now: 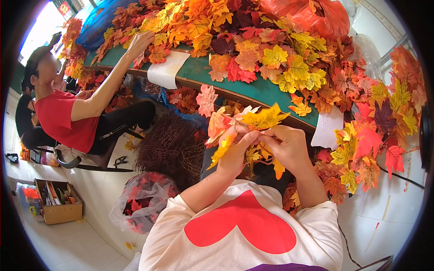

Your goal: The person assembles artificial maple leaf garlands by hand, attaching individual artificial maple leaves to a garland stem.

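In front of my chest, my left hand (234,151) and my right hand (287,145) come together with thumbs and fingers pinched. Between them is a spray of artificial maple leaves (266,118), with yellow leaves about the fingers and pink and orange ones at the left. Its stems run through my fingertips, and the exact join there is too small to make out. My left hand grips the spray's left part. Bent inward, my right fingers meet it from the other side.
A green-topped table (194,72) carries heaped maple leaves (199,27) and a red plastic bag (307,20). White paper sheets (167,70) hang over its edge. Brown twig-like stems (169,149) stand beneath. A person in red (68,117) reaches over the table. A clear bag (147,198) and cardboard box (58,201) are on the floor.
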`<action>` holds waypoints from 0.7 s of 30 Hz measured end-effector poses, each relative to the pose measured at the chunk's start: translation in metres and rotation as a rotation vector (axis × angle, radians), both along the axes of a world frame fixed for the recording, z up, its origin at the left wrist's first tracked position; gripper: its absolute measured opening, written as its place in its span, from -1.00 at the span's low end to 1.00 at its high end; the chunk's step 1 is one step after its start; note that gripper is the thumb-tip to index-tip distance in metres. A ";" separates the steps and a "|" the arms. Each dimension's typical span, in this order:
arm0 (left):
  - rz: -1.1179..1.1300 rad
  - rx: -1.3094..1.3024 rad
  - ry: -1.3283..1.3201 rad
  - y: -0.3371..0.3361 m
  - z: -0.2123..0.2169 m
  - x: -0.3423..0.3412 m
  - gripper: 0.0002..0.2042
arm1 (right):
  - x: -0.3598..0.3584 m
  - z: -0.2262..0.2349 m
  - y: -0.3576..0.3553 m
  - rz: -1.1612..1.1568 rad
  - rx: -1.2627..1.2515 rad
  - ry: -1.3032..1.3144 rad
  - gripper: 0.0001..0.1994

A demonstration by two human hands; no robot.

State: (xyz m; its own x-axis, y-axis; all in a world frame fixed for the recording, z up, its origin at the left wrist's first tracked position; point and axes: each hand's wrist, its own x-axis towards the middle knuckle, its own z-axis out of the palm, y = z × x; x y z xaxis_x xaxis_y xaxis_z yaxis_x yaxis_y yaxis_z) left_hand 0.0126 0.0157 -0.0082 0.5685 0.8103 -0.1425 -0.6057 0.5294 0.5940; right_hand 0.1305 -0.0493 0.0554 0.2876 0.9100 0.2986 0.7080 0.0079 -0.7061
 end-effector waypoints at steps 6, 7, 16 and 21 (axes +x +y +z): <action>0.067 0.132 0.074 -0.001 0.000 0.002 -0.87 | 0.000 0.004 -0.003 -0.010 -0.099 0.013 -0.89; 0.096 0.158 0.101 -0.001 -0.010 0.002 -0.87 | 0.000 0.003 -0.003 0.031 -0.096 0.008 -0.89; -0.061 0.154 0.040 0.001 -0.010 -0.002 -0.86 | -0.004 0.002 -0.005 0.036 0.044 0.049 -0.90; -0.029 0.161 0.069 -0.002 -0.002 -0.003 -0.91 | -0.001 -0.001 -0.006 0.050 0.059 0.007 -0.89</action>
